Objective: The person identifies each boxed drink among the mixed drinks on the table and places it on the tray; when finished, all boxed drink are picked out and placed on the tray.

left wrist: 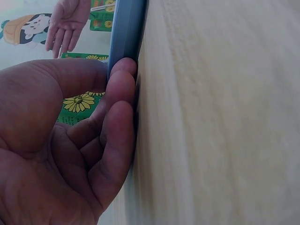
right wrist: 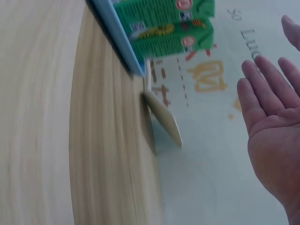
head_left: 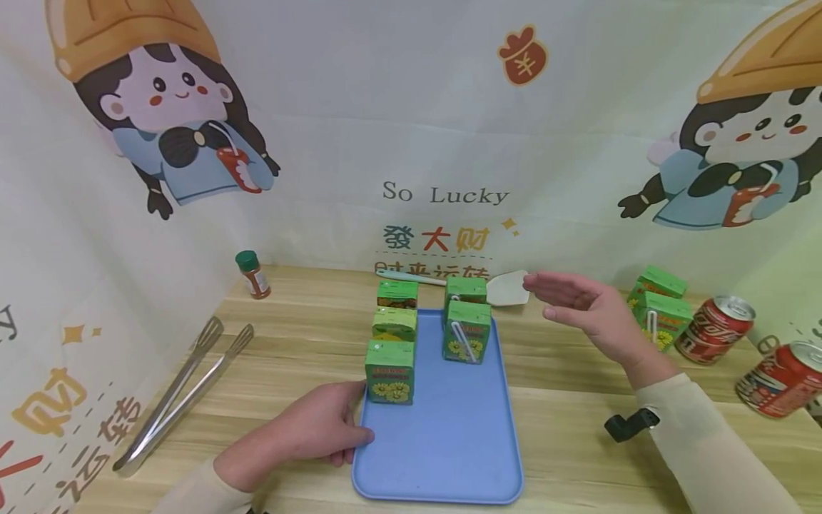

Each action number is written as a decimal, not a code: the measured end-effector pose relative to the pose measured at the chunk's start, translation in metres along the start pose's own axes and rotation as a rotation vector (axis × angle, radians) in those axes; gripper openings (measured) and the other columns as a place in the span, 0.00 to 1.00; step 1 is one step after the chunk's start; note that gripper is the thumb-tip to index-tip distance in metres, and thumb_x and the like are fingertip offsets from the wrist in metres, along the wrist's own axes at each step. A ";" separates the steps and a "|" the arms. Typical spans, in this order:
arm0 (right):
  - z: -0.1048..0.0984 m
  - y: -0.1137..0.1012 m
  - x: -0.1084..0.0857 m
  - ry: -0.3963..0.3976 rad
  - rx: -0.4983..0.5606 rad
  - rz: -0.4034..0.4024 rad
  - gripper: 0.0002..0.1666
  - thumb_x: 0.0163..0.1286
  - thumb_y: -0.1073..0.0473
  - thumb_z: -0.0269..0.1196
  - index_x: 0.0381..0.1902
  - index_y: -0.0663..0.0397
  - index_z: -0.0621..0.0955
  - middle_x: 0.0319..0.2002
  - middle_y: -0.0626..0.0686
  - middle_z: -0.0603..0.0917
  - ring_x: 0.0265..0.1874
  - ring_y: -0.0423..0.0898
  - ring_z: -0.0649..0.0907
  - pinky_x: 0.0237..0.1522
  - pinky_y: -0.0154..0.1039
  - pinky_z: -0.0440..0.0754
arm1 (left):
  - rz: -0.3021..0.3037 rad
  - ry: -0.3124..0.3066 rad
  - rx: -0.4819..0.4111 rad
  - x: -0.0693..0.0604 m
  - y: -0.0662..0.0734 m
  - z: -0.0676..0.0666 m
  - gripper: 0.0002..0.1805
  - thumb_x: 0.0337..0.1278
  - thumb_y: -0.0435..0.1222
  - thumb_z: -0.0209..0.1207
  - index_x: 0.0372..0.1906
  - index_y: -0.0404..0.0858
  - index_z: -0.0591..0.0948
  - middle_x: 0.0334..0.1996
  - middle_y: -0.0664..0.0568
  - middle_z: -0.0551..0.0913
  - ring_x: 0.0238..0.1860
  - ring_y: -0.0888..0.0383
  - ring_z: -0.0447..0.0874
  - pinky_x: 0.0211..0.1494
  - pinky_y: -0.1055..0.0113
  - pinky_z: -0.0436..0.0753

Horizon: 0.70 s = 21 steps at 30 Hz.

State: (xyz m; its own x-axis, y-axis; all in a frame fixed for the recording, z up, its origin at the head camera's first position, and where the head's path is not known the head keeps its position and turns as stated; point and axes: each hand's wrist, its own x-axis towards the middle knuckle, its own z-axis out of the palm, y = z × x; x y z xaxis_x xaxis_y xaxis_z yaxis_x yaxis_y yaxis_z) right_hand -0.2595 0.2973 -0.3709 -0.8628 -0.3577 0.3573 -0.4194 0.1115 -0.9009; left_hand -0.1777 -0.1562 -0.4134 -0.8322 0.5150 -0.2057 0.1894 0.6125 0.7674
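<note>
Clock: centred on the tray (head_left: 443,435), with 12 towards the backdrop (head_left: 443,121).
Tray: apparently flat on the table (head_left: 565,435) (underside hidden, so a slight lift hard to rule out); bare from 4 to 8. Best held level, without any one-sided tug.
Left hand (head_left: 321,425): gripping the tray's edge at 9, thumb over the rim, fingers curled along the outside. Press lightly, only enough to stop sliding.
Right hand (head_left: 594,314): in the air at 2, fingers nearly straight, palm open, nothing held. Bring in slowly, from the side, to spare the nearest cartons.
Row (head_left: 389,375): three cartons, upright from 10 to 11, one behind another; just beside the left hand at the front, so probably easiest to knock there. Check thumb clearance.
Pair (head_left: 469,332): two cartons, upright near 1, one behind the other, across a bare strip from the row. Steady by the flat sides, not the straw.
Spatula (head_left: 507,291): beyond the tray, broad end at 1. Likely to snag, so avoid pushing towards 12.
Spares (head_left: 671,321): two cartons, off the tray at 2, beside a can (head_left: 716,332).
</note>
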 end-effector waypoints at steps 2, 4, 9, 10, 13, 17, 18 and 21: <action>-0.007 -0.002 -0.006 0.028 -0.018 -0.001 0.30 0.78 0.74 0.67 0.76 0.66 0.79 0.69 0.51 0.87 0.68 0.43 0.86 0.61 0.35 0.88 | -0.003 -0.001 -0.001 0.000 0.000 0.000 0.50 0.67 0.32 0.72 0.85 0.21 0.57 0.16 0.54 0.85 0.14 0.56 0.83 0.15 0.62 0.82; -0.016 -0.004 -0.012 0.050 -0.028 0.000 0.29 0.79 0.74 0.67 0.75 0.66 0.79 0.69 0.50 0.88 0.67 0.41 0.86 0.60 0.34 0.88 | -0.006 -0.001 -0.004 0.000 0.000 0.000 0.50 0.67 0.32 0.72 0.85 0.22 0.57 0.16 0.53 0.85 0.14 0.56 0.83 0.15 0.62 0.82; -0.038 -0.007 -0.028 0.100 -0.086 0.024 0.30 0.80 0.73 0.66 0.77 0.66 0.78 0.69 0.46 0.87 0.67 0.36 0.86 0.59 0.31 0.87 | -0.014 -0.001 -0.009 0.000 0.001 0.000 0.50 0.67 0.32 0.72 0.86 0.22 0.58 0.17 0.53 0.85 0.14 0.56 0.83 0.15 0.63 0.81; -0.042 -0.007 -0.031 0.115 -0.116 0.034 0.30 0.80 0.73 0.66 0.77 0.65 0.78 0.69 0.44 0.87 0.66 0.35 0.85 0.59 0.30 0.87 | -0.014 0.000 -0.008 0.000 0.001 0.000 0.50 0.67 0.32 0.72 0.86 0.22 0.58 0.16 0.53 0.85 0.14 0.56 0.83 0.15 0.63 0.81; -0.054 -0.008 -0.040 0.166 -0.218 0.074 0.30 0.81 0.70 0.67 0.78 0.62 0.78 0.68 0.41 0.87 0.65 0.32 0.85 0.57 0.27 0.86 | -0.012 0.001 -0.006 -0.001 0.001 -0.001 0.50 0.67 0.32 0.72 0.86 0.22 0.58 0.16 0.53 0.85 0.14 0.56 0.83 0.16 0.62 0.82; -0.069 -0.008 -0.050 0.209 -0.321 0.126 0.32 0.80 0.66 0.69 0.79 0.56 0.79 0.68 0.36 0.87 0.63 0.27 0.85 0.57 0.22 0.83 | -0.009 -0.002 -0.007 -0.001 0.000 -0.001 0.50 0.67 0.32 0.72 0.86 0.22 0.58 0.16 0.53 0.85 0.14 0.56 0.83 0.15 0.62 0.81; -0.073 -0.008 -0.052 0.216 -0.336 0.132 0.32 0.80 0.66 0.70 0.79 0.55 0.79 0.68 0.35 0.87 0.63 0.27 0.84 0.57 0.21 0.82 | -0.009 -0.003 -0.007 -0.001 0.000 -0.001 0.50 0.67 0.32 0.72 0.86 0.22 0.58 0.16 0.53 0.85 0.14 0.56 0.83 0.15 0.62 0.81; -0.082 -0.008 -0.058 0.243 -0.376 0.150 0.33 0.79 0.65 0.71 0.79 0.54 0.79 0.66 0.31 0.86 0.62 0.24 0.84 0.57 0.18 0.79 | -0.005 -0.005 -0.005 -0.001 0.000 -0.001 0.50 0.68 0.33 0.72 0.85 0.21 0.57 0.16 0.54 0.85 0.14 0.56 0.83 0.15 0.62 0.81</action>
State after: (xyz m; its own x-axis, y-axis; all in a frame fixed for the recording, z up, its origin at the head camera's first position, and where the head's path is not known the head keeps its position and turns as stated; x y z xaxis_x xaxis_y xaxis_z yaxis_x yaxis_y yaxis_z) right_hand -0.2295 0.3926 -0.3641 -0.9438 -0.0900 0.3179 -0.3200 0.4891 -0.8114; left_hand -0.1774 -0.1573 -0.4131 -0.8307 0.5144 -0.2127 0.1822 0.6123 0.7693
